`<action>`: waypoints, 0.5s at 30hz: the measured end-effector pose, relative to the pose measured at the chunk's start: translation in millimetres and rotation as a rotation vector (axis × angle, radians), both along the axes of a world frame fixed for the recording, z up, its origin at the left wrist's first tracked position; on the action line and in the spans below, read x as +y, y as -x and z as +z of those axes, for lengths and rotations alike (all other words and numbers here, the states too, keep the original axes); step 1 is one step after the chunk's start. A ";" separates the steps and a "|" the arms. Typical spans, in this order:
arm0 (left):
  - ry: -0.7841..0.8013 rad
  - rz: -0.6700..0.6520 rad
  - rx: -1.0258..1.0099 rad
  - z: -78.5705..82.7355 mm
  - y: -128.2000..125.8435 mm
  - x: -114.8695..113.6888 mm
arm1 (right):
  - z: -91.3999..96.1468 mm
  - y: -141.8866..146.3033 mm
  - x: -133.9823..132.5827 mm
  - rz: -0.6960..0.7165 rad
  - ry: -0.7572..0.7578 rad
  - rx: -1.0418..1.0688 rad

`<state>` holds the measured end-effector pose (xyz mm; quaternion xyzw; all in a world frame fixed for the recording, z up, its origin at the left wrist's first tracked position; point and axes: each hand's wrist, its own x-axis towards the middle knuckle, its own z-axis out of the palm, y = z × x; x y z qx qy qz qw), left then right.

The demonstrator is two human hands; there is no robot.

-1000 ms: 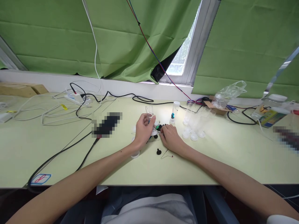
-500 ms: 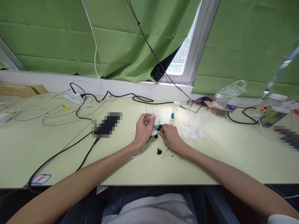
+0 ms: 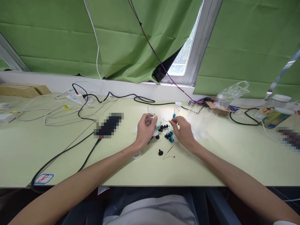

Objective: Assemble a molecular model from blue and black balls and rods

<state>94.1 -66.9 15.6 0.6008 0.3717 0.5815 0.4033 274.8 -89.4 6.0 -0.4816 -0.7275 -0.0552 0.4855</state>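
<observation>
My left hand [image 3: 144, 129] is curled around a small clear tube [image 3: 151, 112] standing on the pale green table [image 3: 70, 150]. My right hand [image 3: 184, 130] is lifted a little, its thumb and forefinger pinched on a thin wire-legged part [image 3: 167, 121] held between the two hands. Below them lies a heap of small black, green and blue components [image 3: 165, 131]. A black cap [image 3: 160, 152] and a bent wire with a red tip [image 3: 169, 153] lie nearer to me.
Clear tubes with white caps [image 3: 199, 123] stand right of my right hand, one with a blue part [image 3: 177, 109] behind it. Black and white cables [image 3: 77, 106] and a power strip [image 3: 76, 98] cover the back left. A plastic bag [image 3: 228, 93] and jars [image 3: 274, 109] sit at right.
My right hand has risen off the heap and moved right and back, pinching a wire-legged part. Blue components that it covered now show. The left hand has stayed put.
</observation>
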 end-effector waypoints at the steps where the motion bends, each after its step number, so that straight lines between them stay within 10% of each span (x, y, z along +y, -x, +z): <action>1: -0.015 0.001 0.018 -0.4 0.1 -0.4 | 2.3 -3.2 0.6 -0.018 -0.045 0.042; 15: -0.266 -0.016 0.431 -3.0 1.3 -7.5 | 19.1 -7.7 -10.6 -0.036 -0.369 0.120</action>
